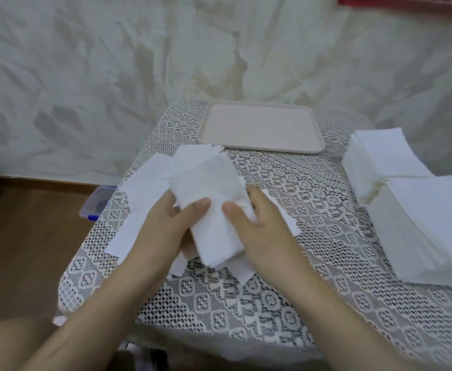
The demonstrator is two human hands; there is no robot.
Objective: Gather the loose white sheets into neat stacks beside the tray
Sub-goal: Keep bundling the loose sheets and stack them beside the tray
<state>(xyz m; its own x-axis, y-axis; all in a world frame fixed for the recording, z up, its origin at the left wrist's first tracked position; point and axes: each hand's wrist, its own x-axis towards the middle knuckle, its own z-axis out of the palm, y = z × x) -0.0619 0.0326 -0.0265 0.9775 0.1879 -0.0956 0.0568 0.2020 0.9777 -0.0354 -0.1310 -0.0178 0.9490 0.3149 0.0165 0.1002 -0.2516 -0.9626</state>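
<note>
Left hand: thumb laid across the top of a bundle of white sheets, the fingers curled beneath its left edge, gripping it. Right hand: thumb pressed on the top face close to the left thumb, the fingers wrapped round the right edge, also gripping. Both forearms enter from the bottom of the view.

The bundle is raised slightly at its near end and runs lengthwise away from the person. Its edges are roughly, not fully, aligned, and a few corners stick out at the far end.

Under and around the bundle lie loose sheets, overlapping and at mixed angles. Most of them spread to the left, and some overhang the left edge of the surface. A lace cloth covers the surface.

A pale rectangular tray sits at the far side. The farthest loose sheets reach its near left corner; actual contact cannot be confirmed.

To the right of the tray are two squared piles: a far stack and a taller near stack, side by side and apparently touching.

Beyond the left edge, a clear plastic box with blue clasps sits on the wooden floor. A mottled wall stands behind. A red object is cut off at the top right.
</note>
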